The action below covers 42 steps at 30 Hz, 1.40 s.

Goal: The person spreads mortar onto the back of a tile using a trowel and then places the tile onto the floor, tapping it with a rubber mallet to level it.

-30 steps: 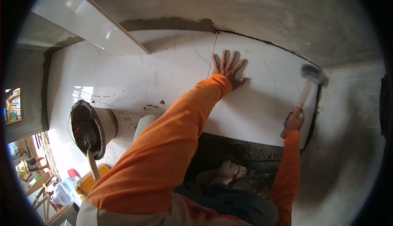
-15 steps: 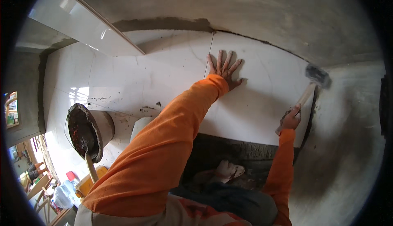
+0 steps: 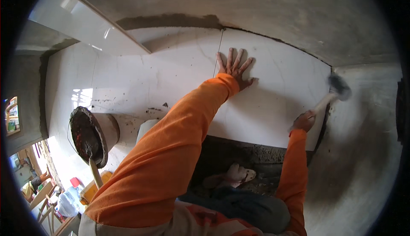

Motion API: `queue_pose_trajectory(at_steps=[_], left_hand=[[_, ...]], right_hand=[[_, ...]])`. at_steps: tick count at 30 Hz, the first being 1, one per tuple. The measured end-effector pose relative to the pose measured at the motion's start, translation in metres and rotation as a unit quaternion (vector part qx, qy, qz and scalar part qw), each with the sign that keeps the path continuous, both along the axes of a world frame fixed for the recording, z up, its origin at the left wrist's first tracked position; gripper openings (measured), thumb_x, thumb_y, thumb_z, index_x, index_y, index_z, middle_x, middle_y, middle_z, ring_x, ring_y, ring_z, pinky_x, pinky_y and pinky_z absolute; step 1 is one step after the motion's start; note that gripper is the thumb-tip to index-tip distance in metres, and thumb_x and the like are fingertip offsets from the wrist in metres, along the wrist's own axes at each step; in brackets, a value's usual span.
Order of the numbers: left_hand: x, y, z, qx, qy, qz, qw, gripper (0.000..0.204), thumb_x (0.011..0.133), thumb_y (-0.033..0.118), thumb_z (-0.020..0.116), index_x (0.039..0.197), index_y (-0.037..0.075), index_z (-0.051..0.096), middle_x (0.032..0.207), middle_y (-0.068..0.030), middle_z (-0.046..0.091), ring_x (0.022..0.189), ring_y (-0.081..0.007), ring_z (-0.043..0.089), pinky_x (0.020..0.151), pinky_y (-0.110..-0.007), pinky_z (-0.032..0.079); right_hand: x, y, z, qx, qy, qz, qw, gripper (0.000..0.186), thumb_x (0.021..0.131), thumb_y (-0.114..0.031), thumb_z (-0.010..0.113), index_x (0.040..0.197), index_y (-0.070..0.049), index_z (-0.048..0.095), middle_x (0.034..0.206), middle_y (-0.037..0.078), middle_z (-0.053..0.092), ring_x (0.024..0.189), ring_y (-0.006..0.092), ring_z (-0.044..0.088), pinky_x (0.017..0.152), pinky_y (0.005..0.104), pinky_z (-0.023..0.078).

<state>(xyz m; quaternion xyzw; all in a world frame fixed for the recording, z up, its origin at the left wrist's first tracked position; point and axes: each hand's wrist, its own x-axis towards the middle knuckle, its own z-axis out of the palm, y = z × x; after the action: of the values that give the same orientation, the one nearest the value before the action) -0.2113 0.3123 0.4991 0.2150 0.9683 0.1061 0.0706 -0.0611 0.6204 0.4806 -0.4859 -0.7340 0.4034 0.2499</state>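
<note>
My left hand (image 3: 233, 69) lies flat with fingers spread on a large white marbled floor tile (image 3: 282, 95), close to the joint with the tile on its left. In my right hand (image 3: 303, 121) is the light wooden handle of a mallet (image 3: 340, 87) with a dark head, blurred by motion. That head hangs over the tile's right edge, beside the wall; whether it touches anything I cannot tell. Below the tile's near edge shows dark wet mortar (image 3: 265, 154).
A mortar-caked bucket (image 3: 112, 130) with a wooden-handled tool (image 3: 95, 174) in it stands on the laid tiles at left. Another tile (image 3: 92, 20) leans at the upper left. Grey plastered walls (image 3: 358, 150) border the far side and right. My foot (image 3: 239, 174) is near the mortar.
The mallet's head has swung right and slightly down, from the tile's far right corner toward the wall. My left hand stays pressed on the tile.
</note>
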Motion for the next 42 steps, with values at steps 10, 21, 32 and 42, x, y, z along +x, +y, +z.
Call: queue_pose_trajectory(at_steps=[10, 21, 32, 42], left_hand=[[-0.031, -0.011, -0.007, -0.047, -0.002, -0.02, 0.999, 0.075, 0.081, 0.068, 0.032, 0.144, 0.029, 0.018, 0.152, -0.0053, 0.006, 0.139, -0.0321, -0.001, 0.105, -0.062, -0.001], [-0.063, 0.009, 0.0, -0.022, 0.029, 0.045, 0.998, 0.073, 0.083, 0.065, 0.032, 0.144, 0.027, 0.019, 0.151, -0.0115, 0.006, 0.138, -0.0382, 0.0, 0.108, -0.055, 0.001], [-0.052, -0.012, -0.015, -0.024, 0.019, 0.058, 0.998, 0.076, 0.081, 0.067, 0.033, 0.144, 0.028, 0.019, 0.151, -0.0109, 0.005, 0.138, -0.0377, -0.001, 0.107, -0.056, -0.001], [-0.06, 0.007, -0.003, -0.027, 0.019, 0.047, 0.998, 0.076, 0.08, 0.068, 0.033, 0.144, 0.028, 0.02, 0.151, -0.0109, 0.006, 0.138, -0.0366, -0.002, 0.107, -0.056, 0.0]], right_hand=[[0.001, -0.003, 0.002, 0.053, -0.074, 0.082, 0.992, 0.057, 0.092, -0.049, 0.038, 0.095, 0.006, 0.056, 0.072, 0.011, 0.058, 0.06, 0.0237, 0.056, 0.055, 0.0346, 0.046], [-0.006, -0.02, -0.001, 0.117, 0.028, 0.118, 0.986, 0.037, 0.094, -0.04, 0.038, 0.073, -0.01, 0.044, 0.048, -0.004, 0.035, 0.037, 0.0088, 0.036, 0.037, 0.0259, 0.035], [-0.012, -0.058, 0.023, -0.214, -0.033, 0.046, 0.975, 0.056, 0.092, -0.047, 0.041, 0.1, 0.007, 0.058, 0.086, 0.022, 0.062, 0.081, 0.0312, 0.058, 0.076, 0.0392, 0.046], [-0.018, -0.022, 0.009, -0.043, -0.127, 0.128, 0.983, 0.061, 0.091, -0.053, 0.04, 0.09, 0.006, 0.056, 0.075, 0.015, 0.055, 0.067, 0.0241, 0.052, 0.06, 0.0368, 0.044]])
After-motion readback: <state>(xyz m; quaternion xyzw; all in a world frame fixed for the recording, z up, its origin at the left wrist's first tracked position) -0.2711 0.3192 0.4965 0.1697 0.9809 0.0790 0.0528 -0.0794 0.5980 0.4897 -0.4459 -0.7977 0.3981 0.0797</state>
